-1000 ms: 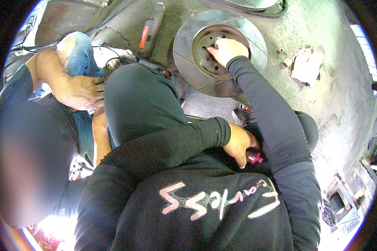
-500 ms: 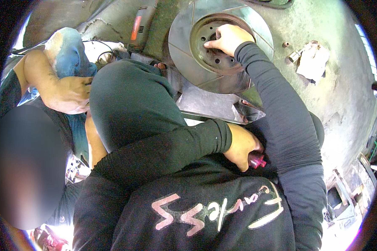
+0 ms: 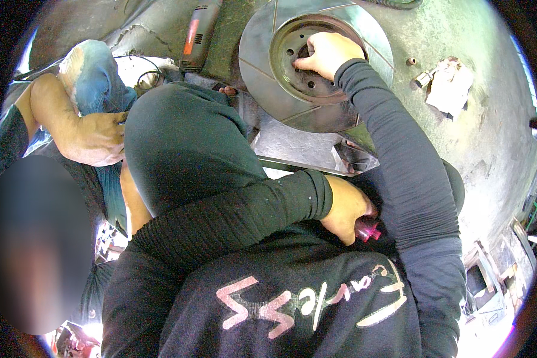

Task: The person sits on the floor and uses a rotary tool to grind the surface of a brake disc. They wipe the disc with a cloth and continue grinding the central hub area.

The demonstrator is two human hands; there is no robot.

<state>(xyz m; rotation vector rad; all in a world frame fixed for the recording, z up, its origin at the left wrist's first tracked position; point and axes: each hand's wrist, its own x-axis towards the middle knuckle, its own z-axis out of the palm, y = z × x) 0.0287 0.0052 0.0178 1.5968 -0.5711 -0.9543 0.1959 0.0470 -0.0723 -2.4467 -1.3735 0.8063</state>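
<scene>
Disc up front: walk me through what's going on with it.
A person has their right hand in the recessed middle of the slotted disc, thumb and fingers near the centre hole; the hand hides whether it grips the edge. The left hand holds a pink item close to the body, mostly covered by the fingers. A power tool lies left of the disc. Another person is at the left, a hand beside the first person's knee.
</scene>
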